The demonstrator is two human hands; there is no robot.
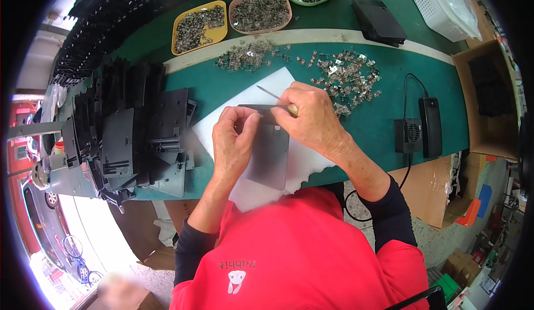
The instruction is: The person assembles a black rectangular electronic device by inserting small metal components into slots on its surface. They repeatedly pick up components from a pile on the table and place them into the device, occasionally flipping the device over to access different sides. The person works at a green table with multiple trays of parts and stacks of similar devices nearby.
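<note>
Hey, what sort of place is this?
Probably a small assembly workshop: trays of small metal parts, black panels crowded together on a green bench, and cardboard boxes alongside.

The panel (268, 165) looks like smooth plastic with a dull sheen, and the stacked panels (119, 148) like matt plastic. The tool's shaft (268, 92) looks like metal. The sheet (311, 168) seems to be matt foam, ragged along its near edge. The clips (353, 79) are glossy metal, the tray (217, 34) smooth plastic, the tabletop (397, 65) smooth, the shirt (300, 249) matt cloth, the carton (424, 187) cardboard.
</note>
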